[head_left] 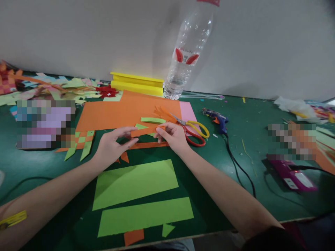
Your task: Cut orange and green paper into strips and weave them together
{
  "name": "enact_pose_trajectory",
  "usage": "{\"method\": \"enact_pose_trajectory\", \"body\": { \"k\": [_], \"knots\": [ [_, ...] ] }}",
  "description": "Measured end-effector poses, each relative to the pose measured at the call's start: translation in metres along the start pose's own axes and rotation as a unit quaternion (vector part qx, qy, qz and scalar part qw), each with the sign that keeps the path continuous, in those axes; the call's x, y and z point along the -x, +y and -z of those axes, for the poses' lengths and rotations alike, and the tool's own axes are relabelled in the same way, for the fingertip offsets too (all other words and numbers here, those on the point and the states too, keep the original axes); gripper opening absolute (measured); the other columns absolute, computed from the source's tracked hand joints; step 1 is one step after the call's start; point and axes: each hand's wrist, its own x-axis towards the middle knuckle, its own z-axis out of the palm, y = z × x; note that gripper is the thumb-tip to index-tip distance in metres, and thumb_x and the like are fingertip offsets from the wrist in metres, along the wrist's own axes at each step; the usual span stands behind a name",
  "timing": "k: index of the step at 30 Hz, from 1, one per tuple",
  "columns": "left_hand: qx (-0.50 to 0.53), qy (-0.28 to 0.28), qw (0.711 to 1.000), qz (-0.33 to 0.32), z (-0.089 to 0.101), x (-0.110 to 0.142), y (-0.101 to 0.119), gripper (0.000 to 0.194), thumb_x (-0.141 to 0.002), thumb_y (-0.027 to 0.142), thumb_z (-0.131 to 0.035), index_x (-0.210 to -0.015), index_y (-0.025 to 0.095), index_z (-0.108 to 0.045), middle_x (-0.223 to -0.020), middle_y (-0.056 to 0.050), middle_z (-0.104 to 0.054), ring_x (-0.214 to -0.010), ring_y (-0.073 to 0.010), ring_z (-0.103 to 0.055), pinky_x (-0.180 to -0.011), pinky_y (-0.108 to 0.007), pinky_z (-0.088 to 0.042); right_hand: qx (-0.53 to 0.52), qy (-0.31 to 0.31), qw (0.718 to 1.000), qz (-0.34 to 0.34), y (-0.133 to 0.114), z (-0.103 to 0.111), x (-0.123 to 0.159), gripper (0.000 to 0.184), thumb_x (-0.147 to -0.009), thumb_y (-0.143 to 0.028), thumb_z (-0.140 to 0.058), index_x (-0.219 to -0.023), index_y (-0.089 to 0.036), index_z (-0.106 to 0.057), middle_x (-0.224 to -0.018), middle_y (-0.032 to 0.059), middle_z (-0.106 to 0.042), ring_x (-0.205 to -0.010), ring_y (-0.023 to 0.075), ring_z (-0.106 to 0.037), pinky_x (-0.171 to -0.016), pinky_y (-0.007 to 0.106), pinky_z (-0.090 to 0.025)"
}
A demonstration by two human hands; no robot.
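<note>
An orange paper strip (143,132) is stretched between my two hands above the table. My left hand (111,143) has its left end between thumb and fingers, along the strip's edges. The right end is pinched by my right hand (174,136), thumb on top and fingers curled. Under and behind the strip are light green paper strips (153,120) and another orange strip (149,145). Scissors with yellow and red handles (197,129) lie just beyond my right hand. Closer to me are a wide green paper piece (136,183) and a narrower green piece (146,216).
Behind lie orange sheets (104,113), a yellow folded piece (137,84) and a tilted-looking clear bottle (187,52). A blue glue gun (218,120) trails its cord at right, near a magenta power strip (293,174). At left is a woven paper piece (82,140).
</note>
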Motion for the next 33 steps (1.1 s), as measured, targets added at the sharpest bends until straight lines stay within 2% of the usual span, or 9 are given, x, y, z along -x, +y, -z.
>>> {"method": "enact_pose_trajectory", "body": {
  "k": [5, 11, 17, 28, 33],
  "knots": [
    [0.019, 0.002, 1.000, -0.006, 0.0014, 0.0001, -0.0008, 0.036, -0.080, 0.043, -0.067, -0.107, 0.019, -0.068, -0.080, -0.002, -0.071, -0.072, -0.0167, -0.068, -0.075, -0.028, -0.056, 0.017, 0.005, 1.000, 0.002, 0.0002, -0.0005, 0.0003, 0.021, -0.077, -0.038, -0.069, -0.080, -0.017, -0.063, -0.065, 0.0001, -0.071, -0.044, 0.0084, -0.058, -0.047, 0.023, -0.051],
    [0.057, -0.037, 0.998, 0.018, 0.0057, 0.0015, -0.0002, 0.034, -0.094, 0.041, -0.048, -0.113, 0.020, -0.066, -0.075, -0.002, -0.072, -0.065, -0.0157, -0.067, -0.065, -0.026, -0.054, 0.019, 0.004, 1.000, -0.004, 0.0017, 0.0006, -0.0002, 0.022, -0.078, -0.039, -0.069, -0.081, -0.018, -0.064, -0.065, -0.0003, -0.071, -0.044, 0.0079, -0.058, -0.047, 0.022, -0.051],
    [0.084, -0.029, 0.996, 0.013, 0.0035, 0.0011, -0.0004, 0.029, -0.093, 0.038, -0.051, -0.109, 0.020, -0.067, -0.074, -0.002, -0.072, -0.073, -0.0169, -0.069, -0.083, -0.032, -0.053, 0.013, 0.007, 1.000, -0.005, 0.0029, 0.0017, -0.0010, 0.022, -0.077, -0.039, -0.069, -0.081, -0.018, -0.064, -0.064, -0.0010, -0.070, -0.044, 0.0077, -0.058, -0.048, 0.022, -0.051],
    [0.102, -0.047, 0.994, 0.005, 0.0040, 0.0024, -0.0048, 0.031, -0.092, 0.040, -0.053, -0.112, 0.020, -0.066, -0.072, -0.002, -0.072, -0.067, -0.0154, -0.068, -0.072, -0.027, -0.054, -0.013, -0.003, 1.000, -0.020, 0.0022, 0.0019, -0.0024, 0.024, -0.074, -0.040, -0.072, -0.081, -0.018, -0.063, -0.062, -0.0019, -0.069, -0.044, 0.0080, -0.057, -0.051, 0.024, -0.051],
    [0.125, -0.051, 0.991, 0.002, 0.0039, 0.0023, -0.0037, 0.030, -0.092, 0.038, -0.054, -0.113, 0.020, -0.066, -0.071, -0.001, -0.072, -0.067, -0.0152, -0.068, -0.075, -0.028, -0.054, -0.015, -0.007, 0.999, -0.029, 0.0003, 0.0013, -0.0024, 0.025, -0.073, -0.040, -0.073, -0.080, -0.018, -0.063, -0.061, -0.0022, -0.069, -0.044, 0.0080, -0.057, -0.050, 0.023, -0.051]
  ]
}}
